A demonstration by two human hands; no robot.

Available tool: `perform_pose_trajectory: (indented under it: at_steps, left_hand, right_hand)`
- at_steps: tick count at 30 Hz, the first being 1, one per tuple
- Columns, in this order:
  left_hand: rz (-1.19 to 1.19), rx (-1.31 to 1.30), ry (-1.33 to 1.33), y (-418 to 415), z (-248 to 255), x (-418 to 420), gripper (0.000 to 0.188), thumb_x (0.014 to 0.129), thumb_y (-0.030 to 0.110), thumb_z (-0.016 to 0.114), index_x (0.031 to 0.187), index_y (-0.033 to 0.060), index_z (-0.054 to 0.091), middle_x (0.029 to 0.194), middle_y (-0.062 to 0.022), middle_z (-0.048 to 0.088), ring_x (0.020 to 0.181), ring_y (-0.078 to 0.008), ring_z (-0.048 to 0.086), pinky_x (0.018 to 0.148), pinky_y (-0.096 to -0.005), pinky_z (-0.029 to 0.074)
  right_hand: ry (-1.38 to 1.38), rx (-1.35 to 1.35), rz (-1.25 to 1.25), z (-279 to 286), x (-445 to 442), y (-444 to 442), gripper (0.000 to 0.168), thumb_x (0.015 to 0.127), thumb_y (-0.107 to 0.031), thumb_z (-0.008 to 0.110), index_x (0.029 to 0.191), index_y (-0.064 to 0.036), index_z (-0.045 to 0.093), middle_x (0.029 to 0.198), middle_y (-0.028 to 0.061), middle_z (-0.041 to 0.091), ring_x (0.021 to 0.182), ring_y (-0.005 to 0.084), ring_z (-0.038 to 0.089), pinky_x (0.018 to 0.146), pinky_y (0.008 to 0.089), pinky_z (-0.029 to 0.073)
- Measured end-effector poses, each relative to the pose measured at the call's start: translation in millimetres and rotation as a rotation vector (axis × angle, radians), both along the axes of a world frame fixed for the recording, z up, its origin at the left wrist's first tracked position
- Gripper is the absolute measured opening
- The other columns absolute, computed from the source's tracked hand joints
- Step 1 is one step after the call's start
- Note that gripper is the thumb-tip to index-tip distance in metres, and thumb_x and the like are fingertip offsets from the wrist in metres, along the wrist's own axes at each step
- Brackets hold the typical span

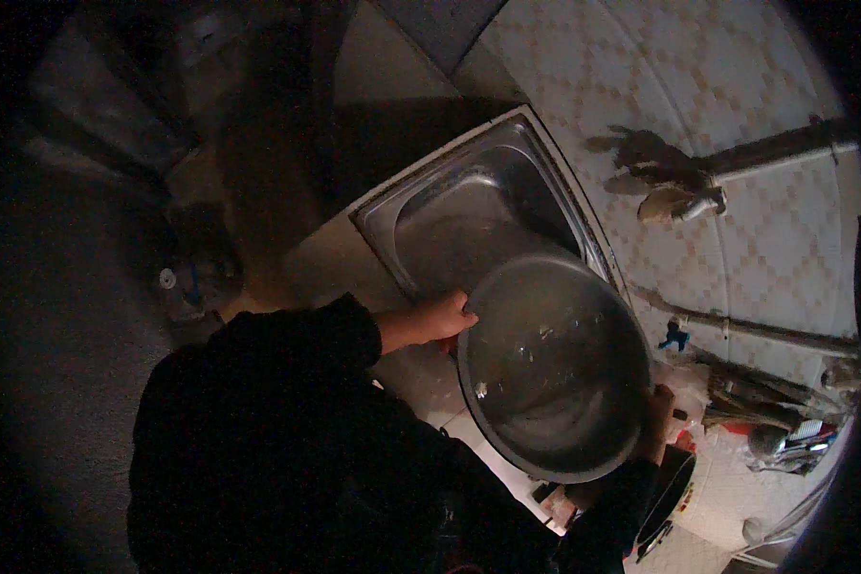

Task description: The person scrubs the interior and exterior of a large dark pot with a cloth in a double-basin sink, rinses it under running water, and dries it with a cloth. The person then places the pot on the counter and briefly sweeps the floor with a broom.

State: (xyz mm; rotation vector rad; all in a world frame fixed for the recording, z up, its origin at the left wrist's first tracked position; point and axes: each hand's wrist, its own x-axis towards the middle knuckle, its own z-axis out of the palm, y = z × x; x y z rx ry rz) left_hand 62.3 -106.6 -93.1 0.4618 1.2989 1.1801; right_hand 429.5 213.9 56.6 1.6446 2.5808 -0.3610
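A large round grey metal pot (pixel 556 359) is held between my two hands, its open mouth towards me. It overlaps the near right corner of the stainless steel sink (pixel 452 247). My left hand (pixel 441 317) grips the pot's rim on the left, thumb over the edge. On the far right side my right hand (pixel 660 412) holds the pot, with most of its fingers hidden behind the wall. Small bright spots show inside the pot; whether they are water or scraps I cannot tell. Something red shows just under my left hand.
Patterned tiles cover the wall (pixel 775 237), where a tap (pixel 696 204) and a pipe run. To the right are a blue valve handle (pixel 674 335), a dark pan (pixel 667 495) and a ladle (pixel 766 441) among several utensils. The left side is very dark.
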Motion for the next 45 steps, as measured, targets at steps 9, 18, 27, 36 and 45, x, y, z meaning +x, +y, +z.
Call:
perform_pose_trajectory:
  at_steps: [9, 18, 27, 36, 45]
  left_hand:
    - [-0.214, -0.02, -0.079, 8.9, -3.9, 31.4, 0.03, 0.087, 0.019, 0.052, 0.099, -0.0077, 0.046, 0.068, -0.0144, 0.059, 0.047, -0.0229, 0.058, 0.035, -0.0321, 0.046]
    - [-0.24, -0.166, -0.133, 33.5, -13.3, 52.1, 0.021, 0.089, 0.024, 0.047, 0.086, 0.0041, 0.055, 0.056, -0.0073, 0.052, 0.038, -0.0183, 0.049, 0.03, -0.0335, 0.036]
    - [-0.497, 0.195, -0.389, 32.3, -25.0, 61.1, 0.018, 0.087, 0.022, 0.048, 0.078, 0.0078, 0.056, 0.049, -0.0028, 0.047, 0.036, -0.0118, 0.038, 0.035, -0.0257, 0.028]
    - [-0.826, 0.332, -0.304, 25.1, -19.8, 63.4, 0.027, 0.087, 0.028, 0.049, 0.066, 0.012, 0.052, 0.052, 0.0008, 0.042, 0.043, -0.009, 0.037, 0.04, -0.024, 0.028]
    - [-0.366, 0.234, -0.449, -1.0, -8.1, -22.3, 0.025, 0.085, 0.032, 0.055, 0.082, 0.0083, 0.059, 0.069, -0.0027, 0.055, 0.055, -0.0098, 0.047, 0.046, -0.0246, 0.036]
  right_hand:
    - [-0.002, 0.003, -0.079, 12.9, 94.7, -16.3, 0.033, 0.072, -0.025, 0.065, 0.087, 0.005, 0.063, 0.082, 0.0122, 0.066, 0.072, 0.0181, 0.059, 0.064, 0.0335, 0.047]
    - [0.315, 0.012, -0.151, 104.2, -14.6, -44.0, 0.03, 0.077, -0.018, 0.059, 0.099, 0.002, 0.063, 0.091, 0.0116, 0.064, 0.087, 0.0199, 0.059, 0.08, 0.0316, 0.045]
    - [0.469, -0.054, -0.008, 168.0, -126.9, -47.2, 0.027, 0.077, -0.016, 0.054, 0.096, 0.001, 0.064, 0.093, 0.0083, 0.064, 0.083, 0.0197, 0.059, 0.078, 0.029, 0.045]
    - [0.321, 0.044, 0.08, 195.5, -196.1, -76.5, 0.022, 0.083, -0.025, 0.054, 0.084, -0.004, 0.06, 0.075, 0.0016, 0.056, 0.062, 0.0111, 0.049, 0.053, 0.0239, 0.038]
    - [0.498, -0.02, -0.02, 179.0, -182.0, -64.1, 0.027, 0.083, -0.028, 0.056, 0.091, -0.003, 0.063, 0.07, 0.0, 0.056, 0.055, 0.0098, 0.046, 0.05, 0.0254, 0.037]
